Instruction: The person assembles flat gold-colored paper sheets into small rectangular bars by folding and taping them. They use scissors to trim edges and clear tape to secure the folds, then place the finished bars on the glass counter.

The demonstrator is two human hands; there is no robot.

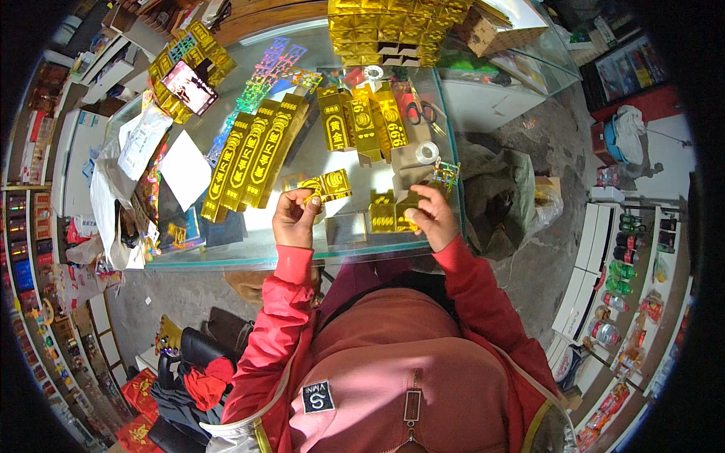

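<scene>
My left hand (295,220) is closed, pinching a small gold foil carton piece (332,183) between thumb and fingers above the glass table. My right hand (436,217) has its thumb and fingers apart and slightly curled. It is beside a small gold foil box (383,212) that stands near the front edge; I cannot tell whether the fingertips touch the box. Farther back stand several taller gold boxes (362,121) with dark lettering. To their left lie long gold carton strips (257,155), overlapping one another at a slant.
Red-handled scissors (421,113) and a roll of tape (427,152) lie at the right of the glass table (332,251). A large stack of gold boxes (393,26) fills the back. A phone (189,87) leans on gold packaging at left. An open sack (495,196) stands right of the table.
</scene>
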